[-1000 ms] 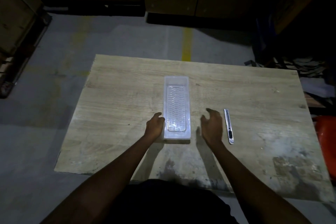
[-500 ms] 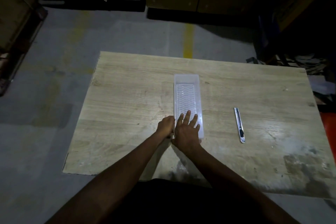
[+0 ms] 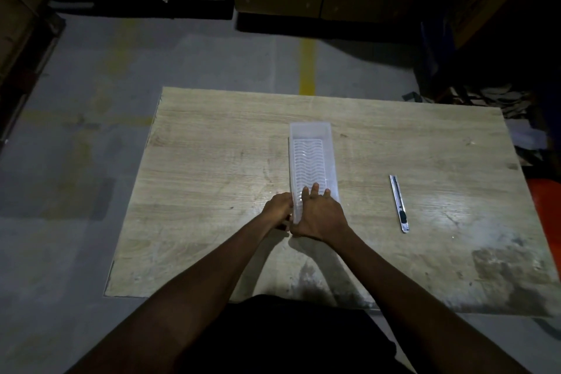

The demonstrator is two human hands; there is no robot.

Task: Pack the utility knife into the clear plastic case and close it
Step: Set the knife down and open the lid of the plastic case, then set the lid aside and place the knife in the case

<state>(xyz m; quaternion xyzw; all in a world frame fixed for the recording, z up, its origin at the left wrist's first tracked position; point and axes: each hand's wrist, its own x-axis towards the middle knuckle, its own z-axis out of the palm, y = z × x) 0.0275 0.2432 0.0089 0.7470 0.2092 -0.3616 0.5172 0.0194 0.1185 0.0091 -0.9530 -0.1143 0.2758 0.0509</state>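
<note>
A long clear plastic case with a wavy ribbed lid lies lengthwise in the middle of the wooden table. My left hand grips the case's near left corner. My right hand rests flat on the near end of the lid, fingers spread, and hides that end. The utility knife, slim and silver with a dark slider, lies on the table to the right of the case, apart from both hands.
The table's near edge is stained dark. Grey concrete floor with a yellow line lies beyond. Dark cabinets stand at the back, clutter and an orange object at the right edge.
My right hand moved left from beside the knife onto the near end of the case. My left hand stayed at the near left corner. The knife has not moved.
</note>
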